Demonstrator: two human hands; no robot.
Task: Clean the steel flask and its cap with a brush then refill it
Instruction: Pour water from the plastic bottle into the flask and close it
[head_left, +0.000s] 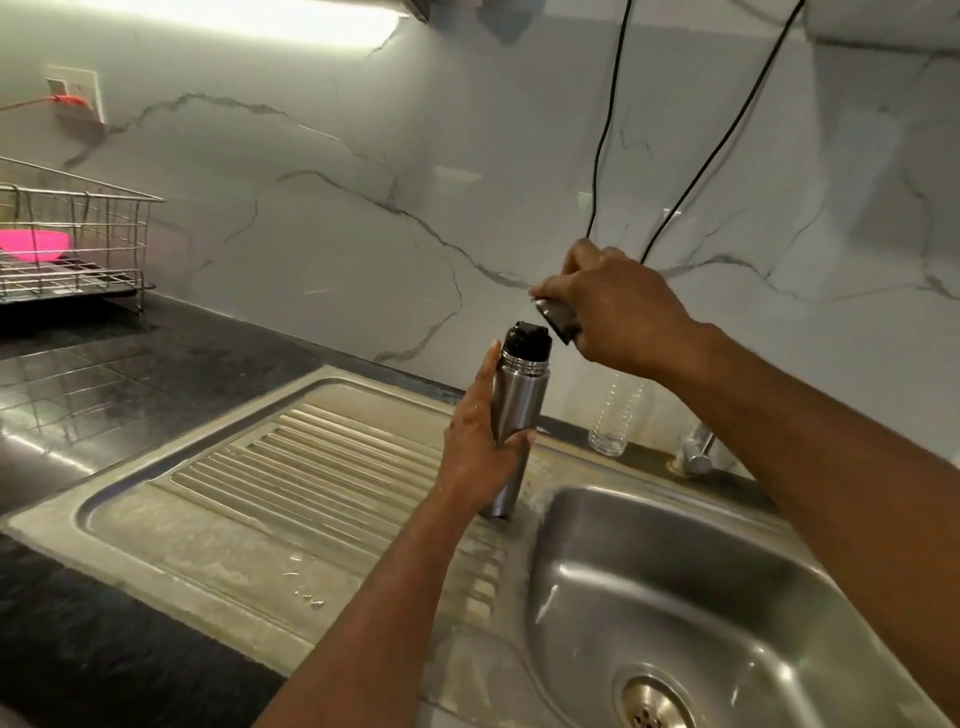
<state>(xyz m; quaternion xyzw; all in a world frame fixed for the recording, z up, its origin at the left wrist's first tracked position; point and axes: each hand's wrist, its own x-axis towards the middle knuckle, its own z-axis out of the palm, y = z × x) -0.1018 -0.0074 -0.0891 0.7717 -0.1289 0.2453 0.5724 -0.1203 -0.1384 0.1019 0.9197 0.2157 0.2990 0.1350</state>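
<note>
Progress: you have the outer cap (558, 316) off the flask (514, 410), so by my reading you are at the very start; no brush is in view and nothing looks scrubbed yet.
Left to do: judging from the task, the black stopper (525, 339) has to come out, then brushing of the flask and cap, a rinse, and the refill.
Flask: it stands upright on the steel drainboard (291, 478), just beside the sink (675, 587) basin, near its back left corner.
Flask look: slim brushed-steel body, ridged neck, black stopper seated on top; the metal is shiny, and any dirt inside is hidden.
Cap: steel with a dark inside, tilted, apart from the flask and up to its right.
Left hand (475, 441): your fingers and thumb wrap the flask's body at mid-height, steadying it.
Right hand (618, 312): your fingers curl round the cap, holding it in the air.
Nearby: a clear plastic bottle (621, 415) stands behind the sink by the tap (696, 452); a wire rack (72, 244) sits far left on the dark surface (104, 364).
</note>
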